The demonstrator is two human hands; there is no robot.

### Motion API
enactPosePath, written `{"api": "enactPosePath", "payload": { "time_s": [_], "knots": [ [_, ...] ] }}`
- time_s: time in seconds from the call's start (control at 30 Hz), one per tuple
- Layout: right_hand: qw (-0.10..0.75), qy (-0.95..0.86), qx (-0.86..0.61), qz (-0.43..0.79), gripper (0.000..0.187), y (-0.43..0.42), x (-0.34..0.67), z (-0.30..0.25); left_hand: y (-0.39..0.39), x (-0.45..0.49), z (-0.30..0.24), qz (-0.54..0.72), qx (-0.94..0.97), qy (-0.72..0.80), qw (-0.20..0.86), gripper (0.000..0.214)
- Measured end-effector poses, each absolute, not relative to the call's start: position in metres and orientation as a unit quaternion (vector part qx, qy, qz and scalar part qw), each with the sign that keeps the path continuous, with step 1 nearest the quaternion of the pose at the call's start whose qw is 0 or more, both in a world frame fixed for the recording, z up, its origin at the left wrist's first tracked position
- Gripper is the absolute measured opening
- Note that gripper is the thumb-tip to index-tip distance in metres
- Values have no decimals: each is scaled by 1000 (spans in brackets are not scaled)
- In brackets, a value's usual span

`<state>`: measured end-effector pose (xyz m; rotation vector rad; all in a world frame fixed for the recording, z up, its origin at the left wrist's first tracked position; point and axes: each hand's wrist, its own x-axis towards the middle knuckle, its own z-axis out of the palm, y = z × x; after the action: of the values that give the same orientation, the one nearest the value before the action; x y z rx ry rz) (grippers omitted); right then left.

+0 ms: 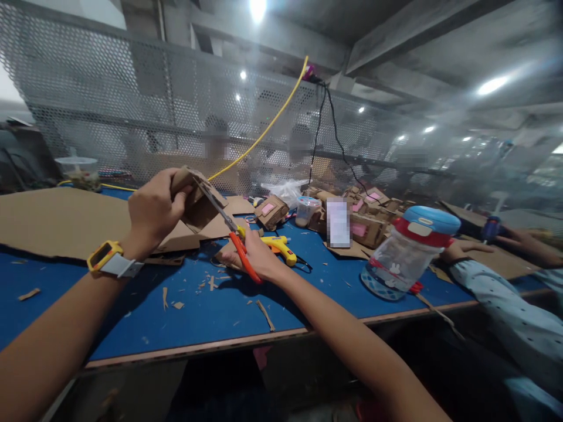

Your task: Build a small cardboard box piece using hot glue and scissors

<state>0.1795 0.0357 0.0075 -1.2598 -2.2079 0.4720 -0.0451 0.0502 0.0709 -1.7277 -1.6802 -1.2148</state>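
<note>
Head view: two bare arms reach over the front edge of a blue table [176,328] strewn with scraps [265,315], a yellow-cased watch [105,258] strapped to the left wrist. The right hand [255,255] has its grip closed around the red handles of a pair of scissors [241,255]. Just beyond, the left hand [158,202] pinches a folded piece of cardboard [200,214], held up off the table with the blades at its edge; whether they are parted is hard to tell. The step in hand looks to be trimming; the next snip probably calls for a firm left grip and fingers clear of the blades.

To the right, a bottle [398,258] stands near a co-worker's dotted sleeve [505,305]. A yellow glue gun [285,253] lies past the right hand, a broad sheet [65,223] to the left, small boxes [270,214] farther back. Behind the table rises a perforated metal screen [109,88], crossed by a yellow cable [272,120], beneath a ceiling with bright lights [492,86].
</note>
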Motion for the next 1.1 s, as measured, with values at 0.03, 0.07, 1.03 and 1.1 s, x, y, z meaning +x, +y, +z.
{"api": "enactPosePath", "payload": {
  "time_s": [0.03,0.07,1.03,1.1],
  "knots": [
    [276,-821,-468,177,55,37,180,6,51,-45,71,-436,-627,-608,215,48],
    [279,-821,-465,177,54,38,180,5,51,-44,70,-434,-631,-608,210,48],
    [216,-817,-521,118,56,39,179,14,58,-55,75,-476,-654,-569,148,54],
    [211,-817,-525,114,58,38,179,15,58,-57,76,-489,-645,-568,148,55]
  ]
}}
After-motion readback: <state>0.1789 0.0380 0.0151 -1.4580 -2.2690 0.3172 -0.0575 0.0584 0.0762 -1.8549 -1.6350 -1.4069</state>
